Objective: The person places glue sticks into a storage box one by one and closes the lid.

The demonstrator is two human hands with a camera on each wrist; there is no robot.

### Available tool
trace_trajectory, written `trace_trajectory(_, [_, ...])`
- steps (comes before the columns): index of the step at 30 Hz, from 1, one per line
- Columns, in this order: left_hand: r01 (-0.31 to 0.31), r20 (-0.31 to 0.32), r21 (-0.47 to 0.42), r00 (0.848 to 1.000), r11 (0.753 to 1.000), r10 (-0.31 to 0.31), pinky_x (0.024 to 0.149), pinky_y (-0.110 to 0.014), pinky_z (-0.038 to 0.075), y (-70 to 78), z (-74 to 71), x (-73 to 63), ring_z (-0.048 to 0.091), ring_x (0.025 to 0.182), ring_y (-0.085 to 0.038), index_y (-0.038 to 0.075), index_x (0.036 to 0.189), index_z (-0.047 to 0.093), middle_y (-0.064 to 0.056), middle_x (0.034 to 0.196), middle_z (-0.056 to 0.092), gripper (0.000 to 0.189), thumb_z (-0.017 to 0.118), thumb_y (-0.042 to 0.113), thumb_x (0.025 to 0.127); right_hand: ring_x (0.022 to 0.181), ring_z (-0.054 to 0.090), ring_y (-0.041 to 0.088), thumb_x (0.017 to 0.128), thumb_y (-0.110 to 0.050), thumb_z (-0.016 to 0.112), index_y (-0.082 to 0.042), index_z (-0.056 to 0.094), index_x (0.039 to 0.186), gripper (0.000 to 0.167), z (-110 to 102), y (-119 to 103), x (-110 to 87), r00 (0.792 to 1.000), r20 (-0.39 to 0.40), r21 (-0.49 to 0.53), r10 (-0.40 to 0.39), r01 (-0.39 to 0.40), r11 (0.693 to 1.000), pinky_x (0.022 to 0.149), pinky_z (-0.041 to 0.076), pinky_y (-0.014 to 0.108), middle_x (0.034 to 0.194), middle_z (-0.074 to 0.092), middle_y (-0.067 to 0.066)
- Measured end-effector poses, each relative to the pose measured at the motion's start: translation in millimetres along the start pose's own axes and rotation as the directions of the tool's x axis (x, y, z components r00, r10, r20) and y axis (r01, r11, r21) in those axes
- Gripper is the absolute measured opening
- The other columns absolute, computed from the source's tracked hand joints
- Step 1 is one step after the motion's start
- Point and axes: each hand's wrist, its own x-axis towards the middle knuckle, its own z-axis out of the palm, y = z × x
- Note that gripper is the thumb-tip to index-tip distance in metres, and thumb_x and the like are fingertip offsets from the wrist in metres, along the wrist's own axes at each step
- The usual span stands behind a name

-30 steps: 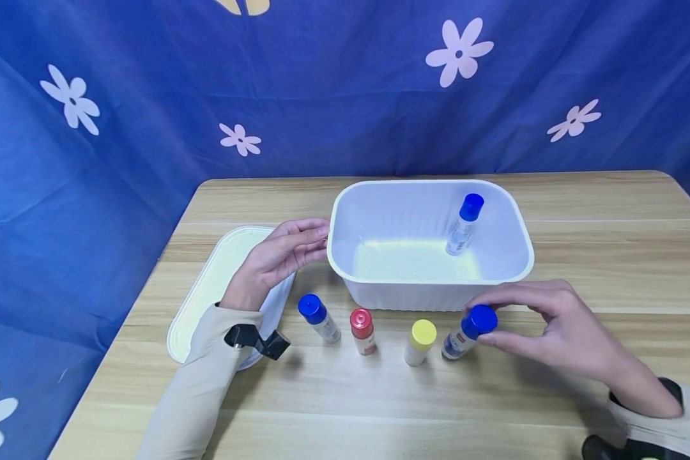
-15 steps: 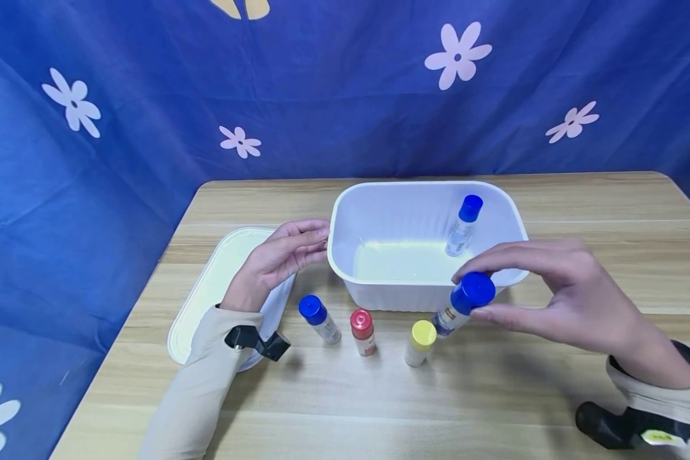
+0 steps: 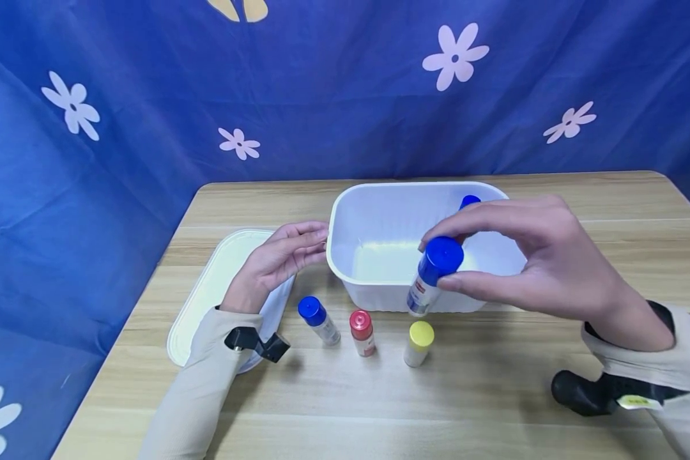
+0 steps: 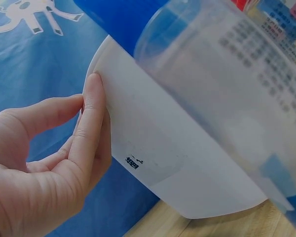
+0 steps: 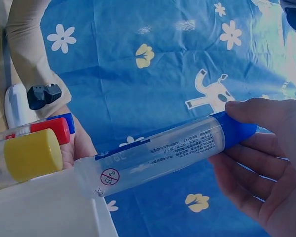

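Observation:
My right hand [image 3: 543, 255] pinches the blue cap of a clear bottle [image 3: 421, 295] between thumb and fingers. The bottle hangs tilted in the air, overlapping the near rim of a white plastic bin [image 3: 379, 296]; its printed body [image 5: 158, 154] shows in the right wrist view. My left hand [image 3: 276, 259] touches the bin's left side with extended fingers; in the left wrist view the index finger [image 4: 91, 106] lies along the bin's outer wall [image 4: 153, 123]. Inside the bin stands another bottle, only its blue cap [image 3: 469, 201] showing past my right hand.
In front of the bin, a blue-capped bottle [image 3: 320, 321], a red-capped one [image 3: 362, 333] and a yellow-capped one [image 3: 418, 345] stand in a row on the wooden table [image 3: 345, 409]. A white lid [image 3: 213, 281] lies under my left forearm. Behind hangs a blue flowered cloth [image 3: 345, 96].
My right hand has lifted the blue-capped bottle off the table, from beside the yellow-capped one, and carried it up and left toward the bin. My left hand has stayed at the bin.

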Motion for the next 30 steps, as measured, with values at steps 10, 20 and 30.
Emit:
trace_trajectory(10, [0.002,-0.010,0.008,1.000,1.000,-0.002,0.081,-0.030,0.058,0.0,0.8,0.5,0.068,0.090,-0.021,0.001,0.106,0.069,-0.012,0.102,0.069,0.023,0.049,-0.007,0.097,0.086,0.066,0.020,0.068,0.014,0.079,0.007,0.068,0.107,0.041,7,-3,25.8,0.987,-0.061,-0.079,0.148,-0.153,0.985,0.079,0.058,0.029,0.100,0.070,0.012])
trace_trajectory(20, [-0.007,-0.004,0.007,1.000,1.000,0.007,0.082,-0.029,0.058,-1.4,-0.1,0.6,0.068,0.090,-0.020,0.001,0.105,0.069,-0.012,0.101,0.068,0.024,0.047,-0.008,0.097,0.090,0.068,0.014,0.074,0.007,0.079,0.001,0.069,0.110,0.038,18,13,32.4,0.962,-0.129,-0.128,0.239,-0.255,0.958,0.082,0.057,0.029,0.101,0.071,0.002])
trace_trajectory(30, [0.001,-0.013,0.009,1.000,1.000,-0.001,0.083,-0.030,0.057,-2.2,-1.9,0.9,0.067,0.091,-0.020,0.003,0.106,0.068,-0.012,0.103,0.068,0.022,0.048,-0.006,0.097,0.091,0.068,0.010,0.076,-0.003,0.081,-0.003,0.070,0.108,0.033,41,32,32.4,0.927,-0.157,-0.120,0.342,-0.361,0.925,0.079,0.058,0.026,0.100,0.071,0.001])
